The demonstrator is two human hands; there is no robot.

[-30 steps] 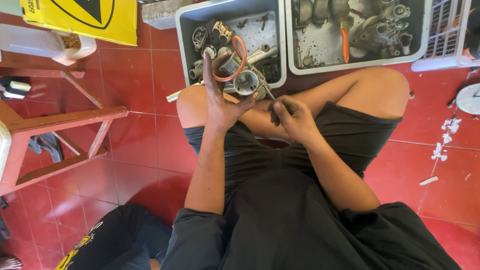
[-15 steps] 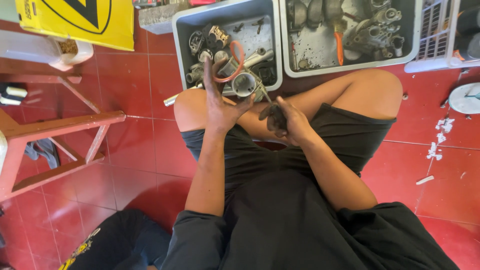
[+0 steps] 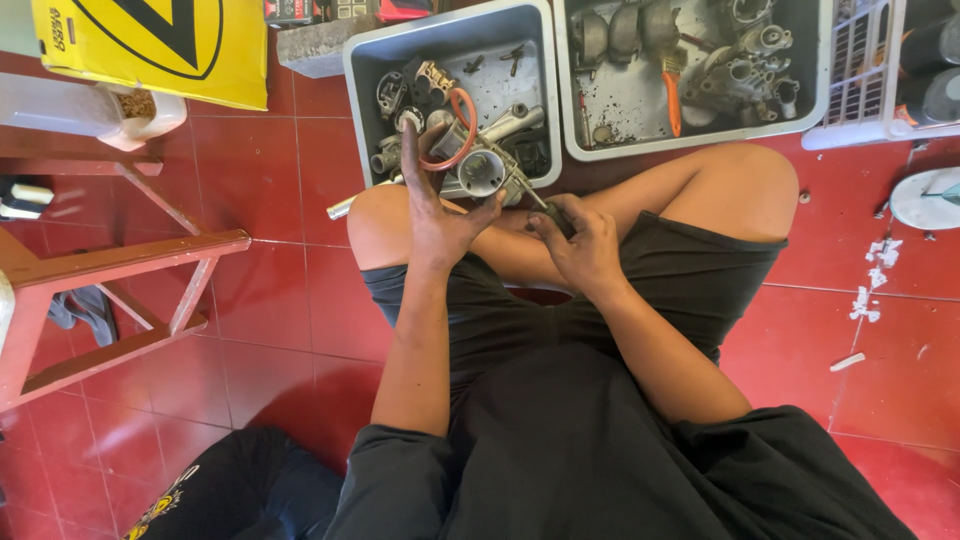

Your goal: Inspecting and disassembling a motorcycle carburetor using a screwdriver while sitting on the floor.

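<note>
I sit cross-legged on a red tiled floor. My left hand [image 3: 437, 215] grips a grey metal carburetor [image 3: 484, 166] held up above my left knee, fingers spread around its body. A red-orange rubber ring [image 3: 456, 128] lies just behind it over the tray. My right hand [image 3: 580, 240] is closed on a dark-handled screwdriver [image 3: 545, 208] whose tip points up-left at the carburetor's side. Both hands are smeared with grease.
A grey tray [image 3: 364, 95] of small engine parts stands ahead of my knees. A second tray [image 3: 690, 148] to its right holds carburetor bodies and an orange brush [image 3: 671, 92]. A wooden frame [image 3: 120, 255] stands at left, a yellow sign [image 3: 150, 45] top left, a white basket [image 3: 860, 90] top right.
The view has shifted slightly; my hands stay together on the carburetor, with the screwdriver still pressed at its side. The left fingers have spread a little wider.
</note>
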